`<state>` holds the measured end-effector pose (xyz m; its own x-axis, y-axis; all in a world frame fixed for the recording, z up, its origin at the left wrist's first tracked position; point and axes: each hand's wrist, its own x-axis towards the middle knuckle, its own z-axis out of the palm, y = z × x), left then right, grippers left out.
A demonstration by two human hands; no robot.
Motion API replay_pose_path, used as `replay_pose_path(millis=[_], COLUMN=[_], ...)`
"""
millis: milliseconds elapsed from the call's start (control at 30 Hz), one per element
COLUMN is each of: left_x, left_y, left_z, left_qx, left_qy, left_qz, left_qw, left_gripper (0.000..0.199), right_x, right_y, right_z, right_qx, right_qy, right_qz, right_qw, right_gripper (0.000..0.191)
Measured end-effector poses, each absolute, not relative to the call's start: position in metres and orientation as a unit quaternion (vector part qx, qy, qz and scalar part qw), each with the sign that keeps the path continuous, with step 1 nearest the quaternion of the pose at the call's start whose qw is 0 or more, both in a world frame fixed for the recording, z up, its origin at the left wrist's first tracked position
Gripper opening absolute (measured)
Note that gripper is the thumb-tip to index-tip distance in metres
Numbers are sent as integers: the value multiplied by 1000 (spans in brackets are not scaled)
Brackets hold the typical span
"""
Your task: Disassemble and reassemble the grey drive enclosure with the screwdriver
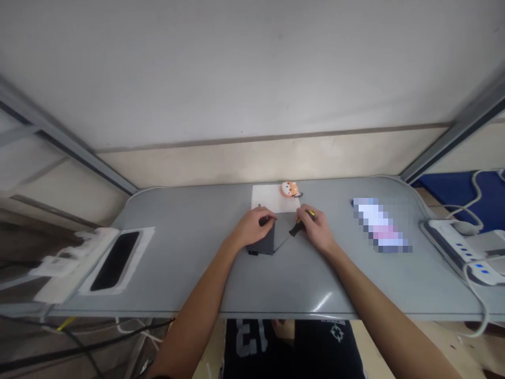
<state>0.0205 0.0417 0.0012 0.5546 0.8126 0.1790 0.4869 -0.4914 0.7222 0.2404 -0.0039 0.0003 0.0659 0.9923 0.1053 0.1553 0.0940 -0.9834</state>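
Observation:
On the grey table, my left hand (257,226) rests over a dark, flat rectangular box (262,246), its fingers curled on the far part and covering it. My right hand (316,229) is closed around the black and yellow handle of a screwdriver (296,228). The thin shaft slants down to the left, and its tip is at the near right corner of the box; whether it touches a screw is too small to tell. Just beyond both hands lies a white sheet of paper (268,196), with an orange and white animal-face case (290,189) on it.
A blurred-out phone-like screen (381,225) lies to the right. Beyond it stands a white power strip (463,250) with plugs and cables. At the left are a black phone (116,260) on white paper and another white power strip (77,263). A wall closes the table's back.

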Motion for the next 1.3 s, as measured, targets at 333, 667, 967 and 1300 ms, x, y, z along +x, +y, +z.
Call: replay_pose_path(millis=[333,667,967,1300], left_x=[20,17,-12,-13], left_y=[35,48,80,70], left_z=[11,-2,-19,-3], left_qx=[848,837,765,786], left_qy=[374,398,548,518], left_qz=[268,301,307,311], left_qw=[264,224,145,132], left_gripper=[15,16,14,16], right_x=[245,254,252,249], right_y=[-2,13,15,5], right_z=[2,-16,-18,-6], right_qx=[-549,-558,-558,-568], right_qy=[-503,-403,-365,-456], right_qz=[396,377,404,407], right_qw=[538,620,626,551], right_gripper=[36,44,43,30])
